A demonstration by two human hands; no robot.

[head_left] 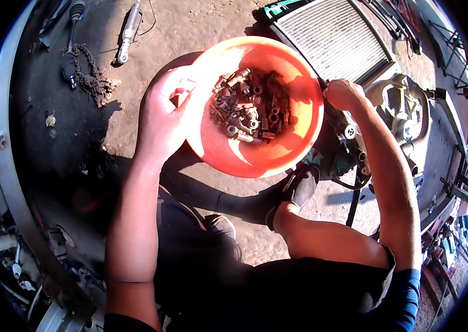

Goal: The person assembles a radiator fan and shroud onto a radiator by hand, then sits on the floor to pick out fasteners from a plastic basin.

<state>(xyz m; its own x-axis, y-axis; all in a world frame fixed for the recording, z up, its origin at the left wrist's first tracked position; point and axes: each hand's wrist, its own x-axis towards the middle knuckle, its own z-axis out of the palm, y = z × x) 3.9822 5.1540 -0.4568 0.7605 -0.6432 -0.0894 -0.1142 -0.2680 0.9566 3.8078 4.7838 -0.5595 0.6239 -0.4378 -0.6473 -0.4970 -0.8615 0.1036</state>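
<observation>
An orange-red plastic basin (214, 146) is in front of me, tilted so its inside shows. Bolts, nuts and other small metal parts (239, 113) lie heaped in it, many of them rusty. My left hand (167, 110) is closed at the basin's left rim, its thumb and fingers bent against the edge. On the opposite side my right hand (346, 95) is curled into a fist around the right rim. The fingertips of that hand are mostly hidden.
A radiator (333, 39) lies beyond the basin at the right, with engine parts (405, 124) nearby. At the far left are a ratchet-like tool (128, 36), a drive shaft (71, 55) and a chain (98, 83). A metal beam (4, 149) curves along the left.
</observation>
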